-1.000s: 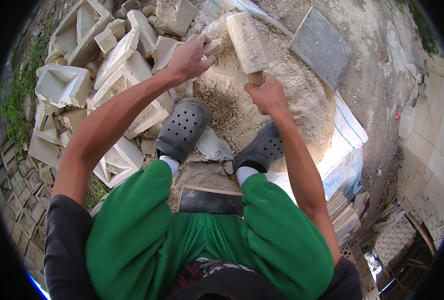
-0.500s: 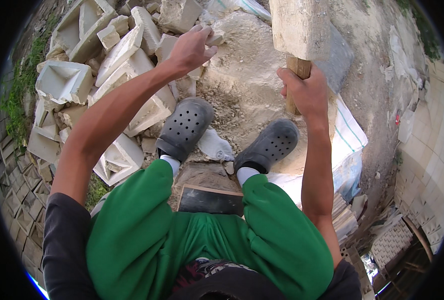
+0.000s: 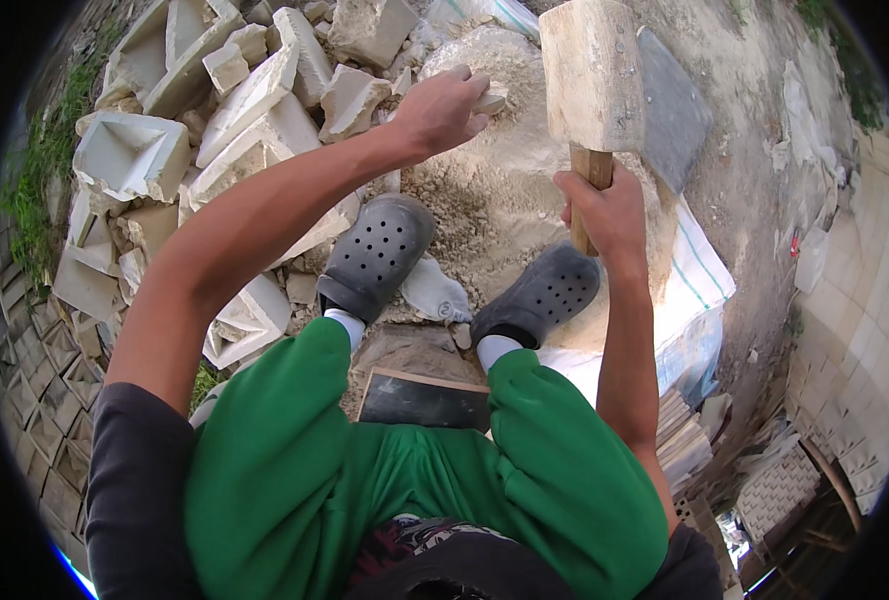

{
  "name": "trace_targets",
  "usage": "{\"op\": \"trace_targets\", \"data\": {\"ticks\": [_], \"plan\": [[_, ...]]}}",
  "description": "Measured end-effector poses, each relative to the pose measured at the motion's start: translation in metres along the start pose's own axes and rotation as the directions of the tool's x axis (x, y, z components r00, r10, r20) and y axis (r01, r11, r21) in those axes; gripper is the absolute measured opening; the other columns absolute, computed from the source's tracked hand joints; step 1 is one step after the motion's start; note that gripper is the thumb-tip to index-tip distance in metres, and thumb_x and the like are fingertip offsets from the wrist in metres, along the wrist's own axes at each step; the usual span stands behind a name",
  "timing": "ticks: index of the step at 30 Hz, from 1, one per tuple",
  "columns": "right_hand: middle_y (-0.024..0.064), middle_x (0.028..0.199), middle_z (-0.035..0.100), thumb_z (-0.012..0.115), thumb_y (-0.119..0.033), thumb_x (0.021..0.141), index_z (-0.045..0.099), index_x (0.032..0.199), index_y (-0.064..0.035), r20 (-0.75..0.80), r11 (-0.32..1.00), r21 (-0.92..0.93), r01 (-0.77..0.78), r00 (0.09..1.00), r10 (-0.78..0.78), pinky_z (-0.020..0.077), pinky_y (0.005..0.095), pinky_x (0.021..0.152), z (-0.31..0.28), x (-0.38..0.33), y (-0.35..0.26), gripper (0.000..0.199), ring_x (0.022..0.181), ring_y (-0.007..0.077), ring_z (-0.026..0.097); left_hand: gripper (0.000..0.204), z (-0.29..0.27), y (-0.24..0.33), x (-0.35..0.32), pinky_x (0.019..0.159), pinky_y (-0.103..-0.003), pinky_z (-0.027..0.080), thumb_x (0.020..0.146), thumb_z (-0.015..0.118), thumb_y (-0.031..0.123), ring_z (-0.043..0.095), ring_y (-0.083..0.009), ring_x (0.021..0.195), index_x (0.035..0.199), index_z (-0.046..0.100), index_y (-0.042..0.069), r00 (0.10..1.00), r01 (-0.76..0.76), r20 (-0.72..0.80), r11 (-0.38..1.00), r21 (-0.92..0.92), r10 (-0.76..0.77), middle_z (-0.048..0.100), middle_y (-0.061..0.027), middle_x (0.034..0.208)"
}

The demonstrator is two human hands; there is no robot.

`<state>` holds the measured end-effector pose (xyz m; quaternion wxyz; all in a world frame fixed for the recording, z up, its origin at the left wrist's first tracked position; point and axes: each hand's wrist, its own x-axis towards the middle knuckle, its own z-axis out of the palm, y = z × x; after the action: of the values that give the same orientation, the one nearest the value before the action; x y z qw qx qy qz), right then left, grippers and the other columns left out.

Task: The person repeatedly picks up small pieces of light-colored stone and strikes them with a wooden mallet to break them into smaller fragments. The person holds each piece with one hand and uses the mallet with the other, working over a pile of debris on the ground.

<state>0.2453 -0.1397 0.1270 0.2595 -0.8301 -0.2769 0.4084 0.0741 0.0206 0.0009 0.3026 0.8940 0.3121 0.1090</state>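
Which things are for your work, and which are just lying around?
For the work:
wooden mallet, in the right hand
small pale chunk, in the left hand
probably pale crumbly heap, broken pale blocks

Just lying about, it seems:
grey slab
woven panel

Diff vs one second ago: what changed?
The right hand and mallet moved right and seem raised toward the camera. The left hand shifted right with its pale chunk. Nothing newly grasped or released. Shoes and grey slab stayed put.
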Motion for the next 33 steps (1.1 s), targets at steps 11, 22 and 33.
{"op": "trace_targets", "data": {"ticks": [11,22,33], "plan": [[0.0055,0.067,0.064,0.076,-0.016,0.084,0.065,0.087,0.0032,-0.09,0.967,0.11,0.232,0.971,-0.222,0.0481,0.0284,0.051,-0.007,-0.013,-0.022,0.023,0.055,0.0124,0.061,0.046,-0.01,-0.025,0.004,0.087,-0.042,0.055,0.085,0.076,0.016,0.07,-0.0336,0.096,0.126,0.059,0.003,0.987,0.005,-0.162,0.997,-0.074,-0.017,0.07,-0.017,0.107],[0.0191,0.085,0.074,0.072,-0.031,0.075,0.069,0.105,0.0034,0.107,0.992,-0.113,-0.053,0.992,0.065,0.0564,0.0397,0.075,0.048,0.017,0.036,0.046,0.078,0.0297,0.074,0.045,-0.006,-0.028,0.005,0.089,-0.032,0.055,0.094,0.075,0.029,0.071,-0.0185,0.103,0.128,0.065,0.001,0.949,0.277,0.002,0.83,-0.484,-0.315,0.073,-0.014,0.116],[0.0112,0.073,0.071,0.073,-0.012,0.081,0.069,0.09,0.0036,-0.199,0.879,0.271,0.392,0.916,-0.347,0.051,0.0351,0.059,0.01,-0.012,-0.01,0.019,0.065,0.0196,0.07,0.044,-0.014,-0.032,0.007,0.092,-0.029,0.055,0.088,0.079,0.021,0.071,-0.0156,0.101,0.124,0.068,-0.003,0.955,0.244,0.02,0.749,-0.616,-0.295,0.075,-0.012,0.112]]}}
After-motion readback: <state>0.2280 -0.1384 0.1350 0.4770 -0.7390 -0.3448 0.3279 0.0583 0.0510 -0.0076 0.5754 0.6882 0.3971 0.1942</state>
